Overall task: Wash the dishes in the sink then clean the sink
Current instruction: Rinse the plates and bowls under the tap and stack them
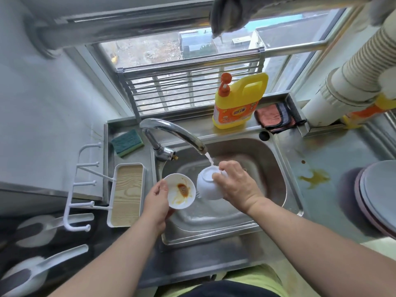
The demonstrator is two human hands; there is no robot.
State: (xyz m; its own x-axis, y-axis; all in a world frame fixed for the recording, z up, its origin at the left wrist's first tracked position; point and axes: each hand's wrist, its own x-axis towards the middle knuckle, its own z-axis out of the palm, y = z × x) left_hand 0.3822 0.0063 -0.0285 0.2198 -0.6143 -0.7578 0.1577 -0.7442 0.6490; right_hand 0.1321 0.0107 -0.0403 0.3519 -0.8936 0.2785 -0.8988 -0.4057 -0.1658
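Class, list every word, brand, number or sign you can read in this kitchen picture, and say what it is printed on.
Yellow detergent bottle: its orange label carries large characters and smaller print, all too blurred to read.
Second yellow and orange bottle at the right: print blurred and partly hidden, unreadable.
Nothing else shows any writing.

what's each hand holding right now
Left hand: grips the dirty small dish by its rim.
Right hand: holds the upturned white bowl under the running tap.
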